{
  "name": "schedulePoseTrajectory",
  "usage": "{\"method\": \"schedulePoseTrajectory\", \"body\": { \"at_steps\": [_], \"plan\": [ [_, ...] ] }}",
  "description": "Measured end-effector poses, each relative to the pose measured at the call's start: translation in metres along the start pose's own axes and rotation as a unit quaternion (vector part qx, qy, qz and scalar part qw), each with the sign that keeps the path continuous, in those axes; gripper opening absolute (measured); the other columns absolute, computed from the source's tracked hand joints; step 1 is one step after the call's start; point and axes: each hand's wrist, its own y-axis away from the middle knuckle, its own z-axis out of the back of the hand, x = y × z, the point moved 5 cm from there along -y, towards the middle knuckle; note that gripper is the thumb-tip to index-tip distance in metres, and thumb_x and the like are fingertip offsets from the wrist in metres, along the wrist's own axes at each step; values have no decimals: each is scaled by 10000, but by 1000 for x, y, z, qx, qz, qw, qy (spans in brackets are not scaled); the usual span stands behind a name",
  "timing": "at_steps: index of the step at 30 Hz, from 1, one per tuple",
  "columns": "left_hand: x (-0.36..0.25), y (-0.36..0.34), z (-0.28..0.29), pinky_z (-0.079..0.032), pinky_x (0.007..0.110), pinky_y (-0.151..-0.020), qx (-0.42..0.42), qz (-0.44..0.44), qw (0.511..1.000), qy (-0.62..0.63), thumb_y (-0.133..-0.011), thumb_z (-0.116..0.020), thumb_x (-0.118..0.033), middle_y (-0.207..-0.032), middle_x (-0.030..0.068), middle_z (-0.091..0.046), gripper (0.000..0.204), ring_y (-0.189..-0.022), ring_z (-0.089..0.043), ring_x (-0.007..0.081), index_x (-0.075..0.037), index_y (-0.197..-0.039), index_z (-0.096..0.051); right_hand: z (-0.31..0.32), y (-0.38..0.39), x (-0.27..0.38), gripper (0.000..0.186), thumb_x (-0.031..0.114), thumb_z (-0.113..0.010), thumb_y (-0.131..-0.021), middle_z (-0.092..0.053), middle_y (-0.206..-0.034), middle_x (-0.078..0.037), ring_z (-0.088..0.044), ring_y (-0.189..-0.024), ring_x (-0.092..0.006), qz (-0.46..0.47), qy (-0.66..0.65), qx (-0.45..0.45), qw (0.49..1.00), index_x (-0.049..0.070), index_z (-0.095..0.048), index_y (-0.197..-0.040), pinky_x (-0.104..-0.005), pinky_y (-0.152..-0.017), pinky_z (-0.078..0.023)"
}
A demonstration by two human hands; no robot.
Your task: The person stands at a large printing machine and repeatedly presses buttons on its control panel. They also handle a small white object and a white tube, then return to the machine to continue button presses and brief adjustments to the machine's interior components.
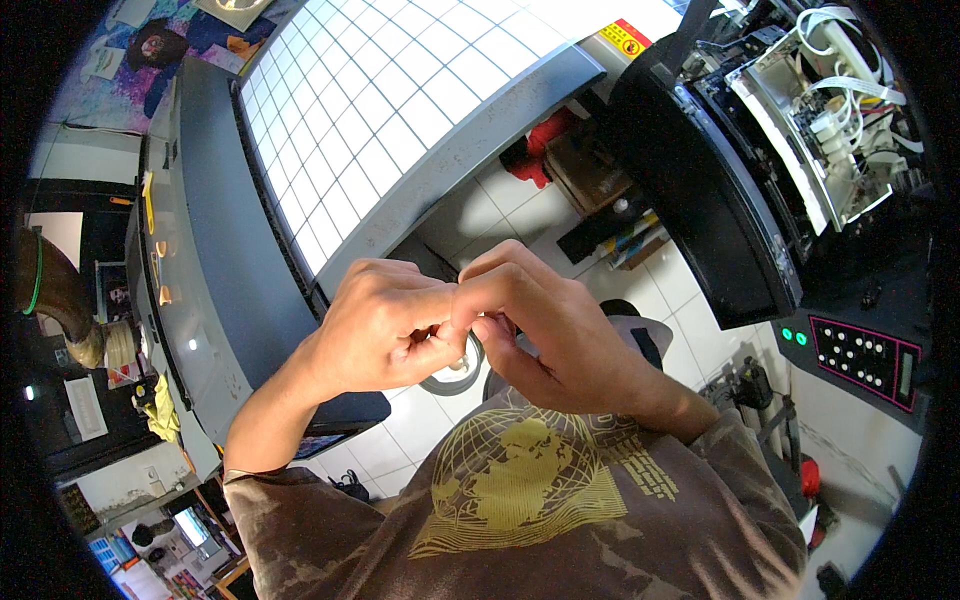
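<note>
My left hand point(385, 325) and my right hand point(545, 335) meet in front of my chest, fingertips touching. The left fingers are curled in, with thumb and forefinger pressed together. On the right hand, thumb and bent forefinger pinch close against the left fingertips. Whatever they hold, if anything, is too small or hidden between the fingers to make out. Below and behind the hands, partly covered by them, shows a round white thing with a grey rim point(447, 386). Both hands are held in the air, apart from the machine's gridded bed point(370, 110).
A grey machine frame point(480, 120) borders the bed ahead. To the right stands a black machine unit point(690, 190) with exposed cables point(845, 100) and a button panel point(865, 362). A wooden box point(585, 172) sits under the frame. A yellow cloth point(160, 410) hangs at left.
</note>
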Motion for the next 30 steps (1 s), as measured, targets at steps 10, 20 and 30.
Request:
{"method": "schedulePoseTrajectory", "body": {
  "at_steps": [10,20,30],
  "plan": [
    [8,2,3,-385,374,-520,-2,39,995,97,-818,-696,-54,-583,60,-443,158,-516,-498,264,-80,-722,-572,-6,2,-4,248,30,-572,-953,-574,-1159,-211,-643,-893,-439,9,-23,-48,999,84,-533,-1192,-501,-743,-536],
    [9,2,-3,-425,372,-540,30,19,995,95,-813,-712,-98,-631,36,-562,57,-555,-569,258,-102,-831,-658,-1,0,-1,324,-27,-608,-902,-562,-1088,-155,-653,-833,-436,27,28,1,999,155,-521,-1156,-508,-660,-544],
    [9,1,-8,-439,375,-547,45,24,994,95,-896,-662,-108,-678,75,-603,43,-579,-593,276,-87,-919,-691,-1,1,-2,353,-34,-589,-920,-531,-1092,-175,-627,-842,-447,30,11,7,999,156,-500,-1203,-517,-690,-532]
  ]
}}
